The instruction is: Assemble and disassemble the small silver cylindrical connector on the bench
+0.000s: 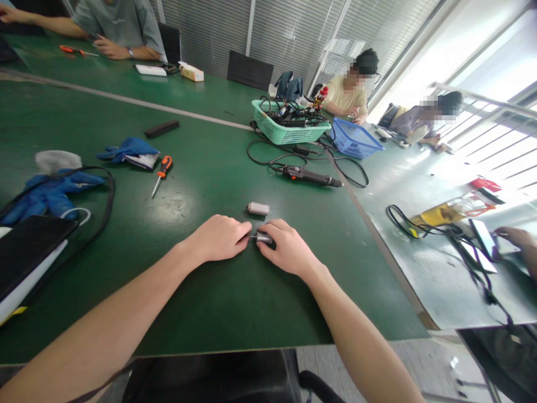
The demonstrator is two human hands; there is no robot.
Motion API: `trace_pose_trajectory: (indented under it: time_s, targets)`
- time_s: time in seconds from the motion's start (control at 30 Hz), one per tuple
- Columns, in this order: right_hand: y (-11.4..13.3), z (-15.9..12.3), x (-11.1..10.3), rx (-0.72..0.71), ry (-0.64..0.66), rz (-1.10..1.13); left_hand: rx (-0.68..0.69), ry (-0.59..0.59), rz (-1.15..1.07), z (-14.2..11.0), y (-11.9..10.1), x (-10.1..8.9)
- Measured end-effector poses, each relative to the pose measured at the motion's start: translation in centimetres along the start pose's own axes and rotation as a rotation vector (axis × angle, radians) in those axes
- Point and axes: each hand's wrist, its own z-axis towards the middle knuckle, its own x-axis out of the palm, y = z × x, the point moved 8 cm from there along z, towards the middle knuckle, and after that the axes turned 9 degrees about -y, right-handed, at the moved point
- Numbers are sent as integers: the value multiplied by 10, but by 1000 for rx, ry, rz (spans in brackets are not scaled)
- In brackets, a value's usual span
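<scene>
forearms (361, 327), silver cylinder (264, 238) between right fingers (271, 228)

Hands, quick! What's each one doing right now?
Left hand: fingers curled beside the near cylinder; can't tell if it's gripping anything.
Right hand: closed, holding the near cylinder.

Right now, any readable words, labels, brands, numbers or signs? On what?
None can be read.
Held metal cylinder: no legible marking.
Loose metal cylinder: too small to read, if marked.
Power screwdriver: any lettering too blurred.
Grey shirt: any print too blurred.
</scene>
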Motion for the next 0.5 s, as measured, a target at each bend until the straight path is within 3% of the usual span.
trace_pose_trajectory:
  time_s: [0.5]
  targets:
    - [1, 0, -1, 6, 1, 9, 14, 6, 14, 0, -2, -1]
